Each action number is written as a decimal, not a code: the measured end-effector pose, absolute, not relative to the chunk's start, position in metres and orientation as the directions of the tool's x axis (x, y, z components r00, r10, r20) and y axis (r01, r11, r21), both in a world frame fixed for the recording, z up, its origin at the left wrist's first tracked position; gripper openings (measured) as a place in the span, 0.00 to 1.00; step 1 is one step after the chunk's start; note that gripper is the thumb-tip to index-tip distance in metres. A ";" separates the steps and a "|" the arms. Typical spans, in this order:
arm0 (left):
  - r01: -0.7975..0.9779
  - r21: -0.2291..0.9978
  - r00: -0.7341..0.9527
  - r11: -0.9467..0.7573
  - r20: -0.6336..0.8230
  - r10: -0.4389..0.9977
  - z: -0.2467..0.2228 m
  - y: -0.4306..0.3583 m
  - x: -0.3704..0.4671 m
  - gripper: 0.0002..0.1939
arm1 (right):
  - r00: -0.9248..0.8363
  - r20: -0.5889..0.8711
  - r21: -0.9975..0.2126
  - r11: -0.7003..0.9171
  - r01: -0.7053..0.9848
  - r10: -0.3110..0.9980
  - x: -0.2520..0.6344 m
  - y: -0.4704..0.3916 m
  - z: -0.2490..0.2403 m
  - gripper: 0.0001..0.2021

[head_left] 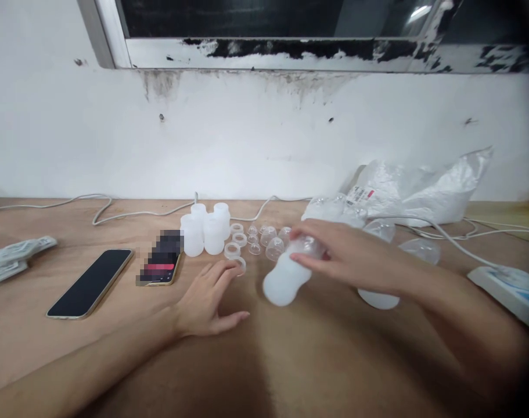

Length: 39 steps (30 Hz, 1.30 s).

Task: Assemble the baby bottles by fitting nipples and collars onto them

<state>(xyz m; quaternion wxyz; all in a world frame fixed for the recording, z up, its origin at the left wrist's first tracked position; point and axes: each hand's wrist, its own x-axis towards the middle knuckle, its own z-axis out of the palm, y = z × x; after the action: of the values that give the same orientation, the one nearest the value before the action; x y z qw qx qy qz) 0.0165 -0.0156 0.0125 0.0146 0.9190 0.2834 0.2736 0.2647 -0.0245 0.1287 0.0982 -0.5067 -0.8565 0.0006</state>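
My right hand (334, 255) grips a white, waisted baby bottle (282, 283) by its clear domed top (313, 245); the bottle tilts, base toward the lower left. My left hand (209, 299) is open, palm down, thumb apart, fingertips at the nearest translucent collar ring (240, 266). Whether they press on that ring I cannot tell. More rings (232, 251) run in a row behind it. Small clear teats (254, 248) and larger clear domed caps (274, 249) stand between my hands. Several white bottles (193, 237) are grouped behind my left hand.
Two phones (90, 284) (164, 261) lie at left, near white packets (18, 255). Clear plastic bags (421, 188) lean on the wall behind loose clear domes (420, 249). Another white piece (378, 299) sits under my right forearm. A power strip (510, 290) and cables (447, 235) are at right.
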 end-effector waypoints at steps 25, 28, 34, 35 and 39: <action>0.483 0.191 0.719 -0.855 0.470 0.511 0.010 -0.013 0.018 0.16 | 0.035 0.136 0.225 -0.065 0.972 0.990 0.318 0.034 0.116 0.19; 0.482 0.187 0.721 -0.856 0.470 0.509 0.010 -0.013 0.018 0.16 | 0.070 0.120 0.230 -0.097 0.968 0.990 0.316 0.034 0.117 0.20; 0.489 0.184 0.721 -0.853 0.466 0.514 0.011 -0.014 0.018 0.16 | 0.019 0.136 0.233 -0.050 0.971 0.991 0.309 0.027 0.122 0.19; 0.490 0.183 0.723 -0.852 0.461 0.515 0.011 -0.014 0.018 0.16 | 0.015 0.134 0.236 -0.047 0.971 0.991 0.309 0.026 0.122 0.19; 0.497 0.164 0.728 -0.852 0.455 0.512 0.011 -0.014 0.019 0.15 | 0.015 0.173 0.280 -0.064 0.958 0.985 0.310 0.023 0.123 0.20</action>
<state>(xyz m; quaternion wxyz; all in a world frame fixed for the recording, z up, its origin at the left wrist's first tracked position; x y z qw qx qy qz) 0.0185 -0.0144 0.0108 0.0155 0.9295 0.2713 0.2493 0.3096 0.0229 0.1225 -0.0416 -0.7113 -0.6827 -0.1618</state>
